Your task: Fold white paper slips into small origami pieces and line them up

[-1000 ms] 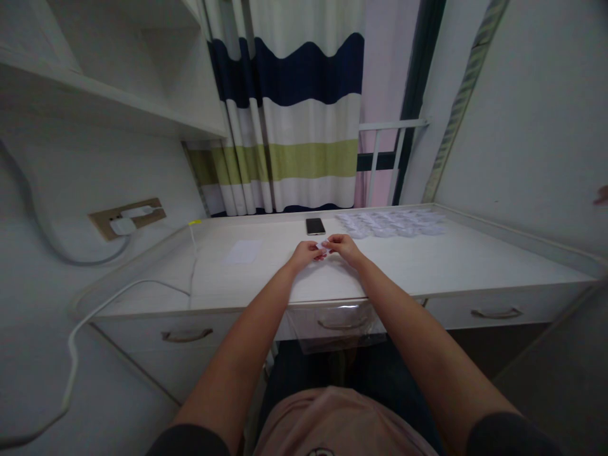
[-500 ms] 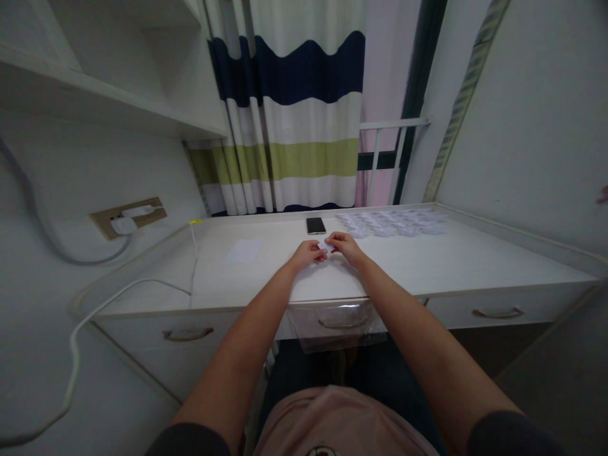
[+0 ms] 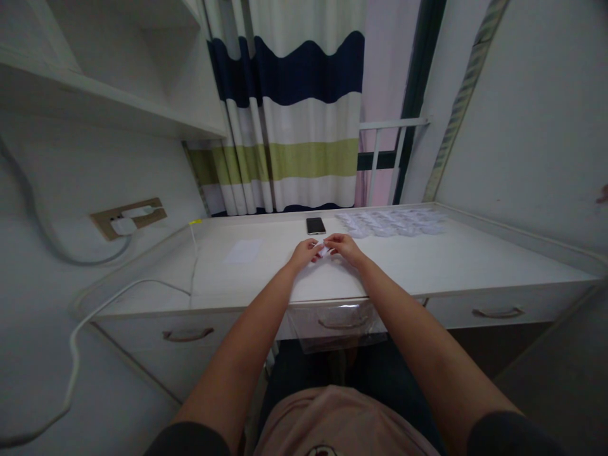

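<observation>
Between my two hands is a small piece of white paper [image 3: 323, 251], bent or folded, just above the white desk [image 3: 266, 278]. My left hand [image 3: 303, 254] pinches its left side. On its right side the fingers of my right hand [image 3: 344, 247] are closed. Exact fold lines are too small to make out. Just behind my hands lies a dark phone [image 3: 315, 225]. A flat stack or sheet of white paper [image 3: 242, 251] rests to the left. Rows of small white paper pieces [image 3: 392, 223] lie at the back right.
A clear plastic sheet or bag [image 3: 339, 326] hangs over the desk's front edge, before the middle drawer. A white cable [image 3: 137, 283] runs across the desk's left end. Plugs sit in a wall socket [image 3: 128, 218] at left. A striped curtain [image 3: 308, 126] hangs behind the desk.
The white paper between my fingers has turned and looks more folded. My hands have shifted only slightly, with the fingers closer together.
</observation>
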A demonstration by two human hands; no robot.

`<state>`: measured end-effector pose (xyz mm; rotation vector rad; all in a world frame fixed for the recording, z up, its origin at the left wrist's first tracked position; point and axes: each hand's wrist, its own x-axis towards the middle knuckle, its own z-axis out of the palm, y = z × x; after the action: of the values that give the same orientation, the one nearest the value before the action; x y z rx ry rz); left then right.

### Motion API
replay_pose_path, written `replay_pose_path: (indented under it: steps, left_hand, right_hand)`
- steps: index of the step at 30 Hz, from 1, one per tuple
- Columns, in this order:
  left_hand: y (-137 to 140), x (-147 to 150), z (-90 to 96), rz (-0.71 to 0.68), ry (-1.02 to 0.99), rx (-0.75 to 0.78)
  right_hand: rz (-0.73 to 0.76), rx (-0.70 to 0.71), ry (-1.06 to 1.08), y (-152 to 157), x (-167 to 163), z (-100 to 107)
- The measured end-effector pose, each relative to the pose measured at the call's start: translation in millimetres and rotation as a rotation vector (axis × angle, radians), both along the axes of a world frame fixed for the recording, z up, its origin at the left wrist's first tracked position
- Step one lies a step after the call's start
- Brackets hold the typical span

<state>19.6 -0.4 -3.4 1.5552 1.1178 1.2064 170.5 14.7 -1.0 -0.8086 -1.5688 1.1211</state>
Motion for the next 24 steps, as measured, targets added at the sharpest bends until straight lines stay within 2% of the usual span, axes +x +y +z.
replay_pose_path:
  steps: [6,14,20,24]
  left_hand:
    - [-0.9,-0.6,-1.5,0.015,-0.006,0.026]
    - [-3.5,1.4,-2.0,0.018,-0.035,0.009]
    - [-6.1,3.0,-2.4,0.045,0.075,0.05]
    - [-5.0,2.0,-4.1,0.064,0.186,0.134]
  right_hand:
    - [-0.023,0.075,-0.114,2.3,-0.3,-1.0]
    - [-0.021,0.104,-0.133,4.1,-2.4,-3.7]
    - [-0.008,0.041,-0.137,5.5,-3.5,-6.9]
    - [-0.001,0.024,-0.144,5.5,-3.0,-9.4]
